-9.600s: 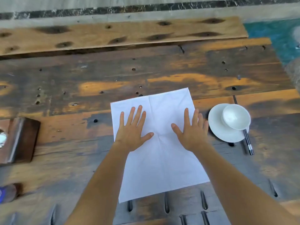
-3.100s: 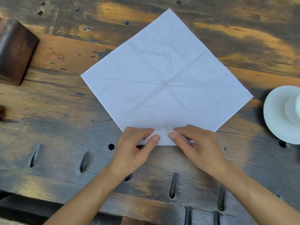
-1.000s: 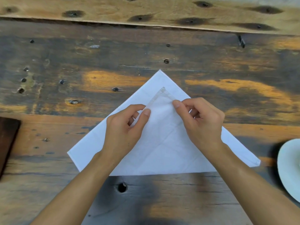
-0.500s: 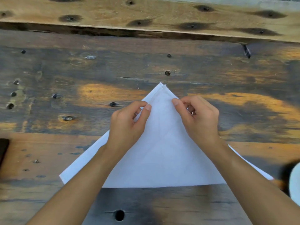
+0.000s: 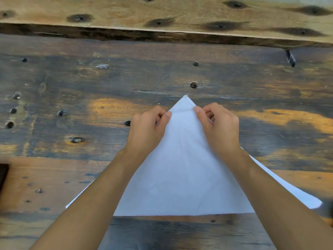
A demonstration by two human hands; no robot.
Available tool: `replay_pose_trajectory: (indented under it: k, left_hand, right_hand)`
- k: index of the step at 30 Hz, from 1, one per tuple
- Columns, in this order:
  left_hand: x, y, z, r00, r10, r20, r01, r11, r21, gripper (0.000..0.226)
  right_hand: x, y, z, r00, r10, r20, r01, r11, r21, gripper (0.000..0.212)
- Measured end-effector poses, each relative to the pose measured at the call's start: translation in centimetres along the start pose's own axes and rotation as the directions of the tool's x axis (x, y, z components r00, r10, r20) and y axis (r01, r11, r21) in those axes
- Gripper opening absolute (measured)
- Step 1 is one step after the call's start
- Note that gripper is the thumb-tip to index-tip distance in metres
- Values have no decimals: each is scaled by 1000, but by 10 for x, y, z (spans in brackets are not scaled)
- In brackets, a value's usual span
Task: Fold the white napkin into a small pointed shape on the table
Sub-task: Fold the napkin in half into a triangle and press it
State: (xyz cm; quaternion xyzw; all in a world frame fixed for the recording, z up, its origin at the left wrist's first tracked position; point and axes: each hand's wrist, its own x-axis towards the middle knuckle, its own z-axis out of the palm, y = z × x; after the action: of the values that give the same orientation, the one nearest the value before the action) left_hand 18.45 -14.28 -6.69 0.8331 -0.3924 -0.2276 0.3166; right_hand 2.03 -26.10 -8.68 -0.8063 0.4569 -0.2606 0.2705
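The white napkin (image 5: 182,177) lies on the wooden table (image 5: 90,83) folded in half into a triangle, its fold line nearest me and its tip pointing away. My left hand (image 5: 146,131) pinches the left slanted edge just below the tip between thumb and forefinger. My right hand (image 5: 219,127) pinches the right slanted edge at the same height. The two layers meet at the tip. My forearms cover the triangle's lower side parts.
A lighter plank (image 5: 162,13) with dark knots runs along the far side, a dark gap below it. Small holes and nail heads dot the tabletop. A dark brown block (image 5: 3,173) shows at the left edge.
The napkin's near corner was carried up and laid onto the far corner, turning the diamond into a triangle. In the last half second my fingers slid closer to the tip.
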Motion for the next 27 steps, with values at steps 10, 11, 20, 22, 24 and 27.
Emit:
replay_pose_trajectory:
  k: [10,11,20,22,24,27]
  left_hand:
    - [10,12,1,991,-133,24,131,990,56,33]
    - [9,13,2,991,-133,16,132,989,65,33]
    - [-39,10,12,947,301,-116,-214,855,472,40]
    - [-63,-1,15,910,414,19,-374,802,467,50]
    - [-87,-18,16,900,398,179,-434,768,471,58]
    - [-107,-51,0,904,330,273,-427,746,510,62]
  right_hand:
    - [18,-5,-3,970,155,189,-141,986,-87,35]
    - [21,-6,-4,960,193,205,-177,980,-96,35]
    - [27,-8,-5,929,269,252,-241,961,-136,36]
    - [27,-8,-5,931,265,252,-236,962,-138,36]
    - [29,-9,-5,935,244,258,-211,966,-151,36]
    - [30,-9,-7,936,232,266,-195,968,-160,38]
